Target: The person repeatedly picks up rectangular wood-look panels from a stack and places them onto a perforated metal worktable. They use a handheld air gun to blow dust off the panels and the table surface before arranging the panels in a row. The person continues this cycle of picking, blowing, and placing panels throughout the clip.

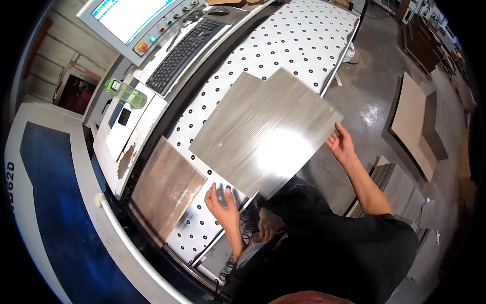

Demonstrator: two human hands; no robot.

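Observation:
A grey wood-grain panel (248, 126) is tilted over the white table, with bright glare on its lower right part. Its far outline has a step, so a second panel may lie beneath it; I cannot tell. My right hand (342, 146) grips the panel's right edge near the corner, thumb on top. My left hand (223, 206) is open, fingers apart, close to the panel's lower left edge and seemingly not touching it. Beside that hand, a brownish worn board (167, 190) lies flat at the table's near left end.
The white table (298, 30) is dotted with black-ringed holes. Left of it stand a keyboard (185, 53), a green-capped bottle (126, 93) and a control screen with buttons (143, 47). Panels are stacked (400, 190) to my right; large boards (410, 124) lie on the floor.

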